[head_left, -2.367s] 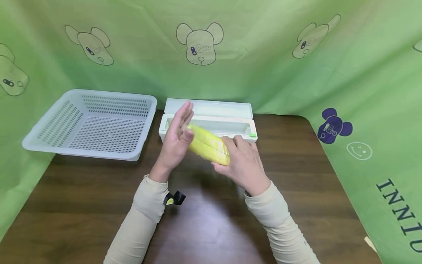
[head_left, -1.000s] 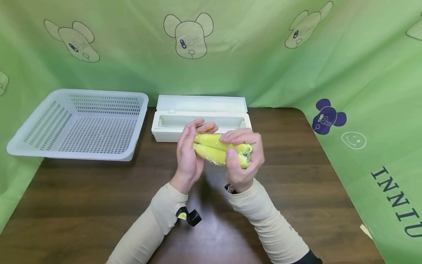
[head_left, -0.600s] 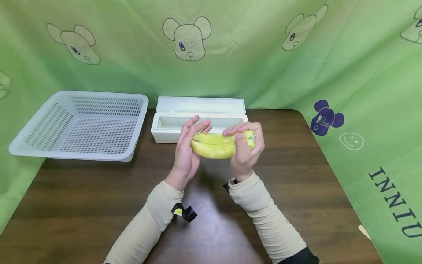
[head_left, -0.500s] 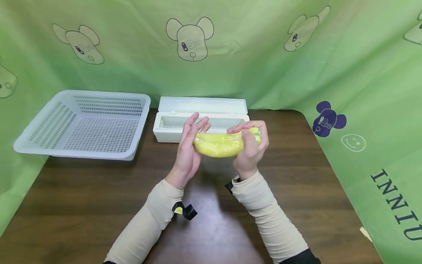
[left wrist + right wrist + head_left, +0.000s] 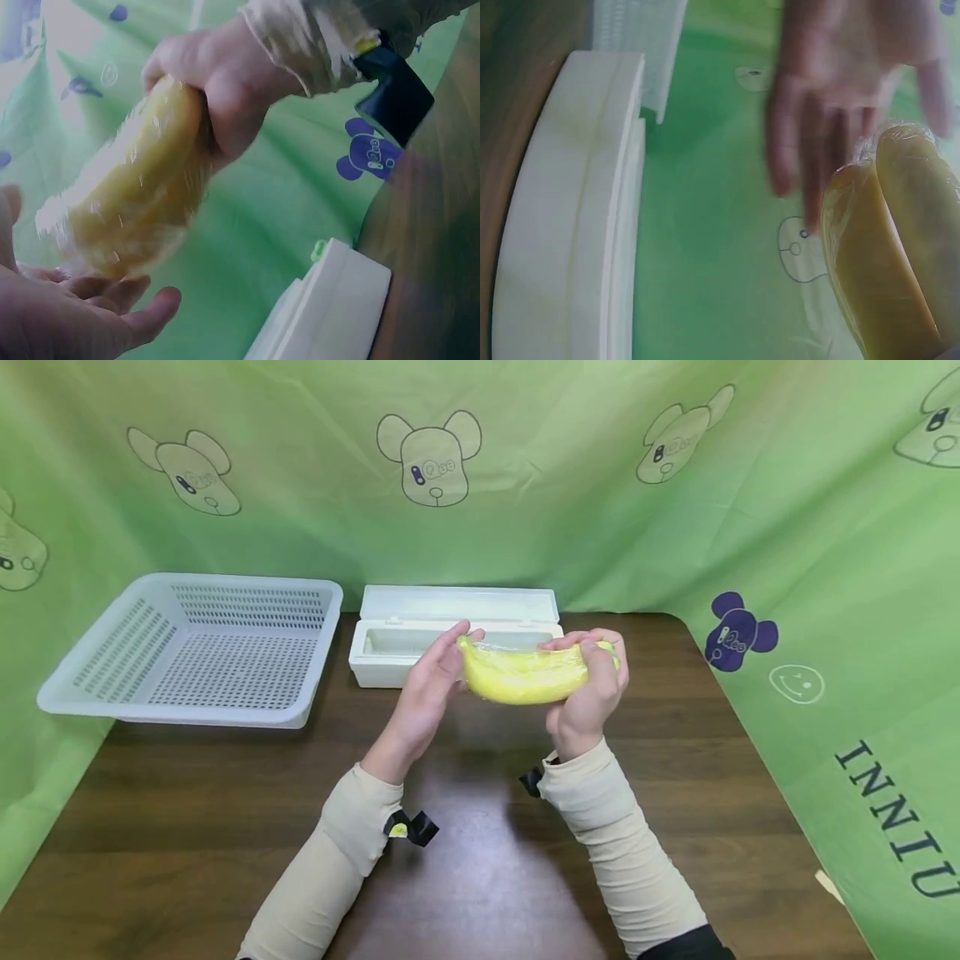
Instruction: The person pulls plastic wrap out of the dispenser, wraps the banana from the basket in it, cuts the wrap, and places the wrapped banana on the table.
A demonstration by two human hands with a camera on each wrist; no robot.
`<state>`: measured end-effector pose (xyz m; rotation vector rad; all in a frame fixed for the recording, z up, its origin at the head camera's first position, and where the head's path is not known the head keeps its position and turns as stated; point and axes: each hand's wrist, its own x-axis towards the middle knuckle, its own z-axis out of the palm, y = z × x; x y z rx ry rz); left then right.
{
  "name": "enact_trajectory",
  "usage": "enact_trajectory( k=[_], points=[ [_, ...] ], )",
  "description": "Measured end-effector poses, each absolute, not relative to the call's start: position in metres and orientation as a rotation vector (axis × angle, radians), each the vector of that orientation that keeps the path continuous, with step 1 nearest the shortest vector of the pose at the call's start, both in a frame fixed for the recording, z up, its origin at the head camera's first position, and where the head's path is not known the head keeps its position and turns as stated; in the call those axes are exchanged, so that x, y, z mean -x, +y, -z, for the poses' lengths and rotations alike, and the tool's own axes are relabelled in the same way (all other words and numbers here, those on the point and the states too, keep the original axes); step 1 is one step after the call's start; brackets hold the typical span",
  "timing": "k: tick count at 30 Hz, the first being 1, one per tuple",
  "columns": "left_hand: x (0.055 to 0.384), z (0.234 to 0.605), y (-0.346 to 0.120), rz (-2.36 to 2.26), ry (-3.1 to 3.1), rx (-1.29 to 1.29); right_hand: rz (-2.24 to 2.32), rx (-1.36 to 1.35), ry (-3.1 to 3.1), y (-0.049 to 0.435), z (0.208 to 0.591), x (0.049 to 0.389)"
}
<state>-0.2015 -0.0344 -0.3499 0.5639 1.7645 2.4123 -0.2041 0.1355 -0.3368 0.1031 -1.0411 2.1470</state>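
Two yellow bananas lie side by side in clear plastic wrap, held up above the table. My right hand grips them at the right end, thumb on the near side; in the left wrist view the same hand curls round their top. At the opposite end, my left hand has its fingers extended, fingertips right at the wrapped tips. From the right wrist, the bananas show the film bunched at their far end, beside the left hand's spread fingers.
Behind the hands, a long white box stands with its lid raised. To its left is a white perforated basket. A green printed curtain hangs round the back and sides of the brown wooden table.
The bananas have turned from slanted to nearly level, and both hands have shifted slightly: the right hand rightward with them, the left hand's fingers lying along their tips.
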Motion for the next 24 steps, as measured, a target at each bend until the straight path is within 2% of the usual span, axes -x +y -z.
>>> enact_trajectory(
  k=[8, 15, 19, 24],
  points=[
    [0.201, 0.354, -0.027, -2.443, 2.103, -0.445, -2.190, -0.244, -1.175, 0.135, 0.348, 0.210],
    [0.215, 0.365, -0.037, -2.555, 2.077, -0.309, -2.316, -0.401, -1.546, 0.146, 0.351, 0.214],
    [0.220, 0.369, -0.041, -2.587, 2.089, -0.247, -2.294, -0.307, -1.882, 0.163, 0.344, 0.214],
    [0.222, 0.379, -0.034, -2.595, 2.156, -0.216, -1.924, -0.129, -2.595, 0.193, 0.332, 0.211]
  ],
)
